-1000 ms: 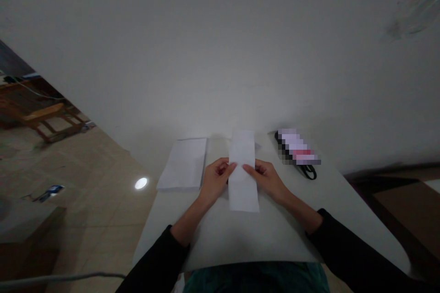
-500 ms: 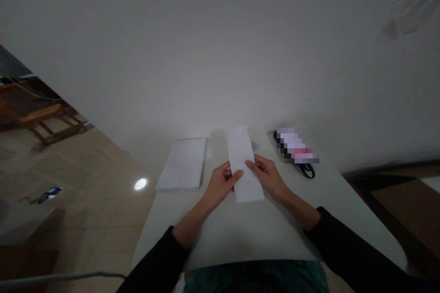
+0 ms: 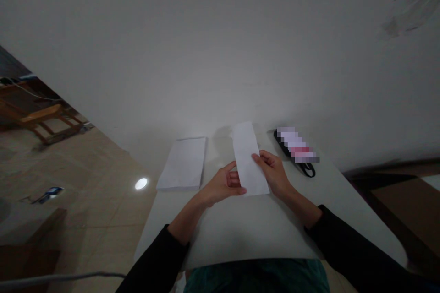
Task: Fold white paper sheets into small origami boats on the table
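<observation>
Paper strip (image 3: 246, 158) is being held over the middle of the table (image 3: 247, 233), right-hand fingers (image 3: 264, 158) pinching its right edge. Left hand (image 3: 223, 184) is curling at its lower edge, grip unclear. Paper stack (image 3: 182, 164) is lying untouched at left.

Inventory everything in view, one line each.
paper strip: 1, white, between both hands
paper stack: 1, white, on table, left of hands
pixelated object: 1, black and pale, on table, right of hands
cord loop: 1, black, beside pixelated object
table: 1, white, under these
wooden chair: 1, brown, floor, far left
blue scrap: 1, blue, floor, left
grey cable: 1, grey, bottom left
black sleeves: 2, black, on forearms
left hand: 1, on paper strip
right hand: 1, on paper strip
</observation>
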{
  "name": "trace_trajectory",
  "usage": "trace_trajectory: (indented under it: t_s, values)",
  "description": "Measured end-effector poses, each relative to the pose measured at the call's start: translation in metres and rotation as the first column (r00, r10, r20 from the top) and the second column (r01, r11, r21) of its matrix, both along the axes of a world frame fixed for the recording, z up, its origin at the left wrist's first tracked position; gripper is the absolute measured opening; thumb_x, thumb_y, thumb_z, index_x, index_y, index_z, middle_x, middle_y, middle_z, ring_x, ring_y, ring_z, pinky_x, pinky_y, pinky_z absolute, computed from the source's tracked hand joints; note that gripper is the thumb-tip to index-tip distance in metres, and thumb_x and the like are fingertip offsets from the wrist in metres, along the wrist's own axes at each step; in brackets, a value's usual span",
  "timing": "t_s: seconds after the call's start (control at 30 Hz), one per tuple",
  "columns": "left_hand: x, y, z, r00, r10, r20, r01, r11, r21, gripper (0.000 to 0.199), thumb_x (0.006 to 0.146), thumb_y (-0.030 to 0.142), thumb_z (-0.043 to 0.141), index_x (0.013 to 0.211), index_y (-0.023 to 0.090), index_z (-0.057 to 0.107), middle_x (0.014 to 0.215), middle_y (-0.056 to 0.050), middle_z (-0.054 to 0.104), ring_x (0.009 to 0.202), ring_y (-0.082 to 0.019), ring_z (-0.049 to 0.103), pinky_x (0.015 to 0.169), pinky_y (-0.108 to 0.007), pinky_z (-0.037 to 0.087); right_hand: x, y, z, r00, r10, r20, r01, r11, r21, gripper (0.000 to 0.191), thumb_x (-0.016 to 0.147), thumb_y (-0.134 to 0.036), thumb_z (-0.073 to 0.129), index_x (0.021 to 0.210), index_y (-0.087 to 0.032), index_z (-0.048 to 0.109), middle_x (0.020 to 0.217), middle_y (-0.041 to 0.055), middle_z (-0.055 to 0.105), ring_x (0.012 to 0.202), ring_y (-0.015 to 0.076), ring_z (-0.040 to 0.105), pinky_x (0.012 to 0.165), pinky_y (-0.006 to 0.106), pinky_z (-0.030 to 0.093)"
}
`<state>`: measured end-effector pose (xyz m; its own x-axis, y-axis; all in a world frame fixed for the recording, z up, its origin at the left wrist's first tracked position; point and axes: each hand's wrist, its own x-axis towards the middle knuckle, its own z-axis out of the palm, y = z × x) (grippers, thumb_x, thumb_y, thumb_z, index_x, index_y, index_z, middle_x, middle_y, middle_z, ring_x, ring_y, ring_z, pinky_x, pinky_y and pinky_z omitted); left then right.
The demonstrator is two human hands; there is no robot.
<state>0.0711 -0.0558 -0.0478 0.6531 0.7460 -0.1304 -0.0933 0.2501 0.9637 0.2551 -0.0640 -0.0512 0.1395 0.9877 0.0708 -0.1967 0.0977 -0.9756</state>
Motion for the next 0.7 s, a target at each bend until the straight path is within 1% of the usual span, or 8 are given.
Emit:
trace_trajectory:
  t_s: [0.03, 0.1, 0.17, 0.27, 0.33, 0.47, 0.6, 0.7]
  values:
    - [-0.001, 0.001, 0.002, 1.0, 0.005, -0.001, -0.005, 1.0, 0.025, 0.081, 0.06, 0.025, 0.088, 0.131, 0.018, 0.049, 0.108, -0.013, 0.071, 0.095, -0.023, 0.07, 0.085, -0.034, 0.054, 0.0, -0.001, 0.001, 1.0, 0.024, 0.001, -0.024, 1.0, -0.008, 0.034, 0.073, -0.049, 0.073, 0.079, -0.017, 0.067, 0.064, -0.0009, 0.063, 0.053, 0.0117, 0.052, 0.049, 0.024, 0.037]
    - [-0.003, 0.002, 0.005, 0.995, 0.095, -0.012, -0.093, 0.993, 0.075, 0.061, 0.071, 0.034, 0.081, 0.124, 0.017, 0.056, 0.103, -0.011, 0.072, 0.09, -0.02, 0.07, 0.078, -0.03, 0.056, -0.002, -0.002, 0.001, 0.994, 0.113, -0.001, -0.113, 0.993, -0.038, 0.034, 0.074, -0.05, 0.073, 0.081, -0.017, 0.067, 0.066, 0.0, 0.065, 0.054, 0.0128, 0.055, 0.05, 0.025, 0.039]
    - [-0.004, 0.005, 0.006, 0.976, 0.214, -0.047, -0.208, 0.972, 0.105, 0.046, 0.081, 0.046, 0.069, 0.114, 0.014, 0.061, 0.082, -0.006, 0.071, 0.068, -0.016, 0.069, 0.061, -0.025, 0.056, -0.004, -0.003, 0.001, 0.977, 0.214, -0.006, -0.214, 0.974, -0.071, 0.035, 0.073, -0.05, 0.073, 0.084, -0.017, 0.067, 0.066, 0.001, 0.066, 0.053, 0.0134, 0.056, 0.05, 0.025, 0.039]
    - [-0.006, 0.01, 0.005, 0.946, 0.309, -0.095, -0.294, 0.945, 0.142, 0.047, 0.082, 0.051, 0.066, 0.107, 0.011, 0.063, 0.062, -0.002, 0.065, 0.045, -0.012, 0.059, 0.042, -0.021, 0.048, -0.006, -0.003, 0.0, 0.953, 0.3, -0.046, -0.303, 0.948, -0.097, 0.036, 0.071, -0.047, 0.075, 0.087, -0.016, 0.066, 0.065, 0.0017, 0.068, 0.053, 0.0141, 0.059, 0.051, 0.026, 0.041]
    - [-0.007, 0.011, 0.005, 0.947, 0.304, -0.099, -0.287, 0.945, 0.16, 0.049, 0.08, 0.05, 0.069, 0.109, 0.011, 0.063, 0.062, -0.002, 0.066, 0.045, -0.012, 0.06, 0.042, -0.021, 0.049, -0.006, -0.003, -0.001, 0.945, 0.313, -0.09, -0.323, 0.938, -0.127, 0.036, 0.069, -0.045, 0.077, 0.089, -0.016, 0.066, 0.064, 0.0016, 0.068, 0.053, 0.0145, 0.059, 0.052, 0.026, 0.041]
    - [-0.009, 0.011, 0.007, 0.968, 0.225, -0.107, -0.207, 0.965, 0.161, 0.048, 0.081, 0.048, 0.068, 0.111, 0.011, 0.064, 0.057, 0.0, 0.063, 0.041, -0.011, 0.058, 0.04, -0.021, 0.048, -0.005, -0.003, 0.001, 0.939, 0.274, -0.209, -0.313, 0.932, -0.184, 0.033, 0.065, -0.037, 0.078, 0.088, -0.016, 0.068, 0.068, 0.0023, 0.07, 0.056, 0.0147, 0.061, 0.055, 0.026, 0.042]
    - [-0.011, 0.011, 0.01, 0.979, 0.196, -0.059, -0.185, 0.97, 0.156, 0.033, 0.081, 0.041, 0.069, 0.093, 0.011, 0.07, 0.064, -0.002, 0.065, 0.05, -0.01, 0.059, 0.047, -0.021, 0.049, -0.005, -0.003, 0.004, 0.917, 0.245, -0.315, -0.316, 0.928, -0.197, 0.03, 0.062, -0.03, 0.077, 0.088, -0.017, 0.07, 0.072, 0.0025, 0.072, 0.061, 0.0162, 0.062, 0.061, 0.028, 0.044]
    - [-0.011, 0.011, 0.009, 0.978, 0.208, 0.001, -0.206, 0.97, 0.126, 0.023, 0.079, 0.033, 0.07, 0.08, 0.011, 0.072, 0.069, -0.003, 0.065, 0.058, -0.01, 0.061, 0.054, -0.021, 0.05, -0.006, -0.003, 0.006, 0.927, 0.202, -0.317, -0.276, 0.938, -0.208, 0.023, 0.059, -0.028, 0.076, 0.08, -0.018, 0.072, 0.069, 0.0014, 0.07, 0.059, 0.0152, 0.06, 0.061, 0.028, 0.043]
